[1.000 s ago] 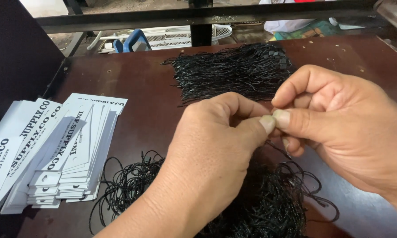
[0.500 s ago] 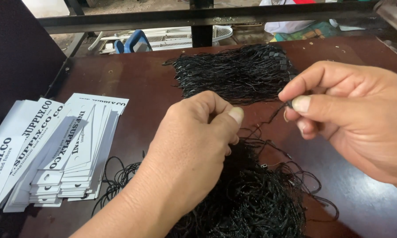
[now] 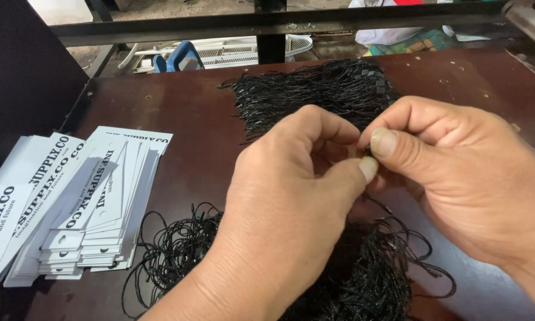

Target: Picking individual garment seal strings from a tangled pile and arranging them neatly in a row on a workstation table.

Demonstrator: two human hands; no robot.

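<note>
Fingertips: pinched together above the bench middle, something black barely seen between them, too hidden to name.
Left hand (image 3: 285,208): closed, thumb pressed to the right hand (image 3: 458,178).
Tangled black cords (image 3: 362,279): heaped beneath the hands, by the near edge.
Straight cord bundle (image 3: 315,92): laid at the far edge.
White hang tags (image 3: 95,202): fanned at the left edge.

I see my left hand (image 3: 285,202) and right hand (image 3: 458,172) meeting thumb to thumb, pinching something small and hidden, above a tangled heap of black string loops (image 3: 362,279) on the dark brown counter (image 3: 202,113). A straighter bundle of black strings (image 3: 315,89) lies beyond; fanned white paper tags (image 3: 83,202) sit at left.
</note>
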